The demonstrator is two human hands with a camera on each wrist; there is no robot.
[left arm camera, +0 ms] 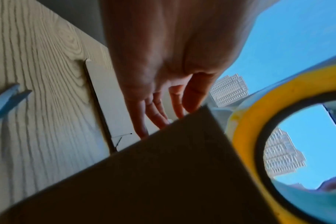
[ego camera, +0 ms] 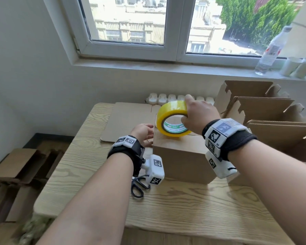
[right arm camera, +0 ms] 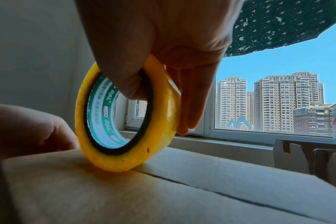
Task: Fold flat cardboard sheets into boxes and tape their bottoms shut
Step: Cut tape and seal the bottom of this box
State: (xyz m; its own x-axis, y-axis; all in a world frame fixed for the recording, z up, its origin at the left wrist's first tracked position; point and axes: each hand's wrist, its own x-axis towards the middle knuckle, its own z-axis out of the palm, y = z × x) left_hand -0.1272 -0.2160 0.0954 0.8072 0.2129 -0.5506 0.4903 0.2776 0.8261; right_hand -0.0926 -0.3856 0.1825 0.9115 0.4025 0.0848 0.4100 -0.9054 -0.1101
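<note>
A folded cardboard box (ego camera: 182, 156) stands on the wooden table (ego camera: 88, 174) with its closed flaps up; the seam (right arm camera: 220, 191) between them shows in the right wrist view. My right hand (ego camera: 200, 117) grips a yellow tape roll (ego camera: 171, 119), thumb through its core, and the roll (right arm camera: 125, 121) stands on edge on the box top near the left end of the seam. My left hand (ego camera: 143, 132) lies with straight fingers (left arm camera: 155, 115) against the box's left side (left arm camera: 163, 174), near its top edge.
Black-handled scissors (ego camera: 139, 185) lie on the table near the box's front left corner. A flat cardboard sheet (ego camera: 127, 119) lies behind the box. Several opened boxes (ego camera: 265, 117) stand at the right. A water bottle (ego camera: 270, 52) and cups (ego camera: 297, 66) sit on the windowsill. More cardboard (ego camera: 16, 174) lies on the floor, left.
</note>
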